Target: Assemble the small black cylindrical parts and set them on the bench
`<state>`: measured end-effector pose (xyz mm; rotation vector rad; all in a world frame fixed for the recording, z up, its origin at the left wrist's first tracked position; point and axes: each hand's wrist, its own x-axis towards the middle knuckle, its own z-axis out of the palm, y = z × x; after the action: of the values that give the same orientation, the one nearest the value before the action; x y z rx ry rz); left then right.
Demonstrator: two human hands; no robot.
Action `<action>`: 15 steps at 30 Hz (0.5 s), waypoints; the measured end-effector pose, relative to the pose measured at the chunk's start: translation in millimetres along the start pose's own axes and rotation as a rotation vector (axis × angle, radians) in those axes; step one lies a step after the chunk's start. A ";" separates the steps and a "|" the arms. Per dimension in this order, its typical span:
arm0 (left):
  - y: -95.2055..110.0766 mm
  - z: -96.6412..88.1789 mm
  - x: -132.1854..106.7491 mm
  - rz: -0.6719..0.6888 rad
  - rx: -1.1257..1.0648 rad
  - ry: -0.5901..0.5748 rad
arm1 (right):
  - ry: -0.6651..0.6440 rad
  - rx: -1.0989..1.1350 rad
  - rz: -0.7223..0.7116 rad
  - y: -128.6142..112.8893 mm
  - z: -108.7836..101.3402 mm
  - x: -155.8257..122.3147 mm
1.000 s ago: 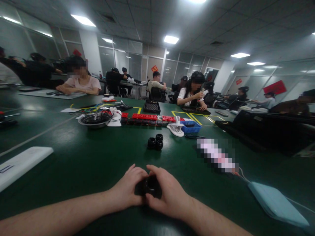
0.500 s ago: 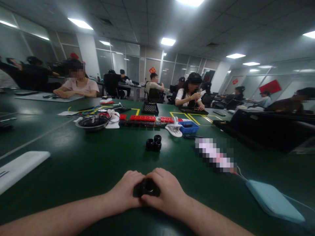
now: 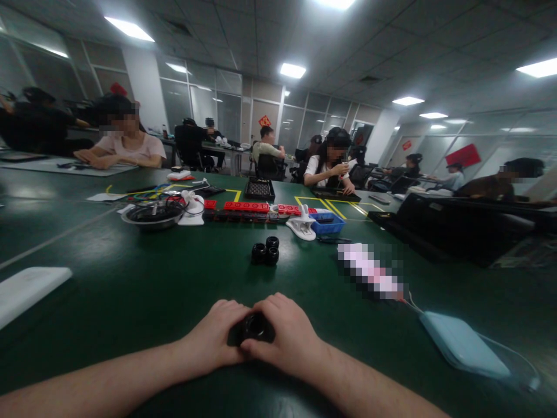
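A black ring-shaped piece (image 3: 257,328), like a small tyre with a hollow middle, is low over the green table or on it; I cannot tell which. My right hand (image 3: 287,331) curls round it, thumb along the near side and fingers over the top. My left hand (image 3: 220,332) closes in from the other side, its fingertips partly hidden behind the piece and the right hand. Beyond the hands stand three similar black ring-shaped pieces (image 3: 266,252), grouped close together on the tabletop.
Farther back are a metal bowl (image 3: 153,216), red strips (image 3: 246,206), a white clip (image 3: 302,223) and a blue basket (image 3: 327,224). A light-blue power bank (image 3: 463,343) with a cable lies right, a white slab (image 3: 35,290) left. Other people sit across the table.
The whole view has shifted, so things on the table appear slightly farther left. Both hands stay around the black ring-shaped piece with little visible change in their grip.
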<state>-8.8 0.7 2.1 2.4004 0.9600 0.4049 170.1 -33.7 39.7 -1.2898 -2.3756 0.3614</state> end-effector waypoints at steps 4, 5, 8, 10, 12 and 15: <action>1.5 -1.1 -0.8 -0.020 -0.016 -0.005 | 0.090 0.041 -0.063 0.3 -0.5 -0.9; 1.0 -0.9 -0.7 -0.014 -0.024 -0.003 | 0.117 0.046 -0.066 -0.1 -1.1 -1.0; -1.1 0.9 0.1 -0.005 -0.022 0.010 | 0.102 0.052 -0.089 -1.7 -2.5 -1.2; -2.6 2.2 0.7 -0.018 -0.003 0.011 | 0.043 0.057 -0.107 -2.5 -2.7 -1.5; -4.0 3.3 0.7 -0.022 0.013 0.019 | 0.022 0.056 -0.100 -3.0 -2.7 -1.9; -5.7 4.3 -0.3 0.001 0.016 0.030 | 0.035 0.035 -0.033 -3.2 -2.7 -1.7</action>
<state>-10.2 2.5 -4.7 2.4160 0.9789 0.4356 169.9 -36.8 43.0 -1.2293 -2.3479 0.3659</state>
